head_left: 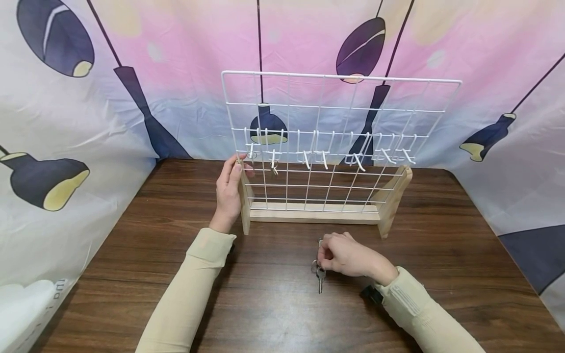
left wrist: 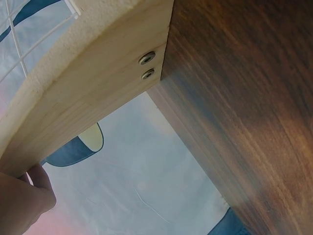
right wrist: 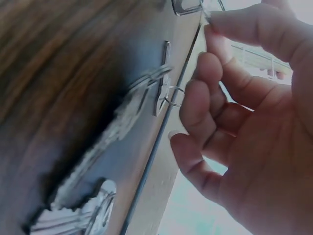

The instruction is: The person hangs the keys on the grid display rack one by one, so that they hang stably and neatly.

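The left hand [head_left: 228, 193] is gripping the rack's [head_left: 314, 216] end. Keys [head_left: 321, 280] are lying on the table [head_left: 265, 294] before it — likely light, hard, slippery, best taken by their rings [head_left: 314, 266]; the right hand [head_left: 346, 253] is pinching one keyring [right wrist: 205, 11], fingertips together.

Head view is reading bright, fairly sharp; table [head_left: 273, 314] is throwing soft glare near bottom edge. Right wrist: keys [right wrist: 122, 117] are blurring, background [right wrist: 195, 215] past right hand [right wrist: 264, 127] is blowing out. Left wrist: left hand [left wrist: 24, 200] is sitting in shade.
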The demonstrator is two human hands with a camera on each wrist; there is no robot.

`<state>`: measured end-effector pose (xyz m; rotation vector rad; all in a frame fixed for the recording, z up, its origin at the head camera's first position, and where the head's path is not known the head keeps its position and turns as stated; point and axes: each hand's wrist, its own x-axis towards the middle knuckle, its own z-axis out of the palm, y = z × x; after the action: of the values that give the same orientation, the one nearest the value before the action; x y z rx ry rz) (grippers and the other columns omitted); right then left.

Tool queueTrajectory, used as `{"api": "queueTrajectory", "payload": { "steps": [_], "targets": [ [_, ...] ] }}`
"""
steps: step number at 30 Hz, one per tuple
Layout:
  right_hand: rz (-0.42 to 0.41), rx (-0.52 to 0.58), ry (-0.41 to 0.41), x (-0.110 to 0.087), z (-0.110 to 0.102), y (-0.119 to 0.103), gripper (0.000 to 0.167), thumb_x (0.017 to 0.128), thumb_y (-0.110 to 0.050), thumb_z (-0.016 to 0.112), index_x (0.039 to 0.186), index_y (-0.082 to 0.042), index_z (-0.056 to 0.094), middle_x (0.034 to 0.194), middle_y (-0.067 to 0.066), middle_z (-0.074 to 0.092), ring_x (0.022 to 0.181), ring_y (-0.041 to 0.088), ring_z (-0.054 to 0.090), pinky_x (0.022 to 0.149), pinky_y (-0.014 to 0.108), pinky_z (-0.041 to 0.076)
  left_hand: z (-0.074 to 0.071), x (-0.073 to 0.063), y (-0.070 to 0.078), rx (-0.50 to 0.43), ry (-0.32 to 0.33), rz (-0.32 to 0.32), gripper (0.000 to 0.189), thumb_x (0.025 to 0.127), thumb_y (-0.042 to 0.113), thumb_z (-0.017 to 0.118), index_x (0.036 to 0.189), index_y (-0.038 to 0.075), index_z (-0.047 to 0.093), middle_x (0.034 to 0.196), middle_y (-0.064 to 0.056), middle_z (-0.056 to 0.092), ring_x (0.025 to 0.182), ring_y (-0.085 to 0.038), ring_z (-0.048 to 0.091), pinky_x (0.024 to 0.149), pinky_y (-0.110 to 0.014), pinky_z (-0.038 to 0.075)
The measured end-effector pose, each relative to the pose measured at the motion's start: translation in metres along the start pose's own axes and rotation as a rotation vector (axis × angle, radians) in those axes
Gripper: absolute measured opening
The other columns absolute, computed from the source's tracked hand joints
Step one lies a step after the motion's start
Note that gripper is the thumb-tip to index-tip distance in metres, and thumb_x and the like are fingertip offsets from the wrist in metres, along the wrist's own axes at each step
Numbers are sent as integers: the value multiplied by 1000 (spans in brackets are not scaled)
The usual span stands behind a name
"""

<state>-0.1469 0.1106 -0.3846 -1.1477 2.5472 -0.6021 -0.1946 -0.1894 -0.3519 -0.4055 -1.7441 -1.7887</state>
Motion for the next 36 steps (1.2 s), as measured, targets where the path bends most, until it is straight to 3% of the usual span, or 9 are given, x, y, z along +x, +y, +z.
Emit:
{"api": "queueTrajectory", "payload": {
  "steps": [4,9,12,19,25,29,32,36],
  "targets": [
    [-41,5,37,1,-2,-1,18,86,-16,68,76,-27,58,78,-11,49,75,6,45,79,37,31,3,-1,11,11,-6,-3,34,104,7,34,129,-9,50,92,3,60,87,-15,60,82,-28,48],
    [-76,26,72,1,-5,-4,17,87,-16,69,78,-28,60,78,-15,49,77,5,48,83,37,32,8,-4,28,12,-8,-7,32,103,6,35,126,-9,51,91,5,60,87,-14,60,83,-28,48],
    [-87,44,99,2,-8,-5,16,87,-17,69,79,-28,61,80,-16,50,77,5,49,86,37,34,8,-4,29,12,-10,-8,33,103,5,34,126,-10,50,91,5,60,87,-16,60,83,-28,48],
    [-128,166,237,3,-17,-12,13,89,-14,69,83,-25,64,84,-14,55,80,8,52,78,34,44,3,-1,12,16,-19,17,36,103,5,32,129,-17,45,92,3,60,87,-26,59,84,-35,47],
    [-154,302,433,6,-22,-17,6,91,-15,70,87,-19,67,85,-10,57,80,8,55,71,27,50,1,0,-1,0,-12,23,33,105,11,35,129,-2,53,94,-3,61,89,-33,59,85,-44,46],
    [-131,391,553,6,-32,-32,5,90,-7,68,88,-11,68,86,-3,59,79,11,56,70,27,49,0,0,-2,-2,-9,34,34,105,18,38,128,2,55,95,-18,59,90,-47,54,85,-46,46],
    [-102,437,637,3,-44,-52,7,89,1,67,85,-5,67,86,3,61,80,12,56,71,28,48,0,-1,-2,-8,-6,31,35,105,21,38,129,1,55,95,-17,59,89,-42,56,85,-41,48],
    [-112,496,744,4,-54,-67,8,87,5,67,81,0,65,84,8,61,81,11,55,74,27,45,1,-1,-2,-21,-2,17,33,105,17,38,128,2,55,93,-2,61,88,-21,61,84,-31,48]
  ]
}}
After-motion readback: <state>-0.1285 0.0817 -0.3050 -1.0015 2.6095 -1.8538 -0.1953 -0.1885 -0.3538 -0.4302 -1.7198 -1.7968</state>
